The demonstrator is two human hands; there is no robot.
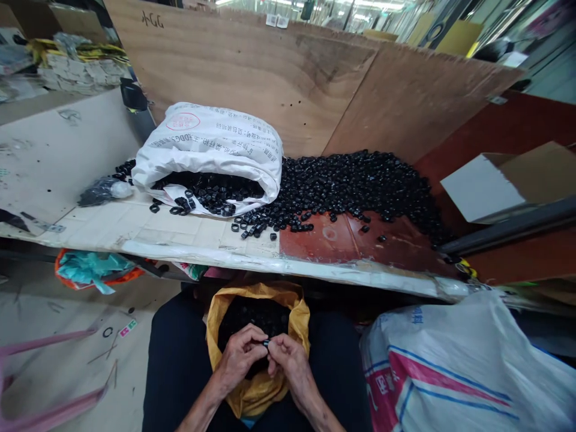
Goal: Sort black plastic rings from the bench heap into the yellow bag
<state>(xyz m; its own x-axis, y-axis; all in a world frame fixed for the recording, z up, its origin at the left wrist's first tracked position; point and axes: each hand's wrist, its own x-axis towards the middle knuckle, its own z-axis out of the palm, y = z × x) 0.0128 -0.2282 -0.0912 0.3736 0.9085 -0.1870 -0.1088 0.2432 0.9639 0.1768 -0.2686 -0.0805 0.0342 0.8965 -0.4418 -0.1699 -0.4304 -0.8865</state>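
Observation:
Between the person's legs stands an open yellow sack (294, 390) with many small black parts (243, 312) inside. My left hand (238, 357) and my right hand (290, 360) meet above its opening, fingertips pinched together on one small black part (265, 343). Both hands are closed around it, and its exact shape is too small to tell. On the bench beyond, a white sack (216, 135) lies on its side, with black rings (216, 195) spilling from its mouth. A large heap of similar black rings (360, 180) spreads to its right.
The bench's front edge (252, 261) runs just beyond the yellow sack. A large white sack (441, 354) stands at the right, and a cardboard box (486, 189) sits above it. A pink stool (58, 411) and an orange-rimmed basket (60, 270) are at the left.

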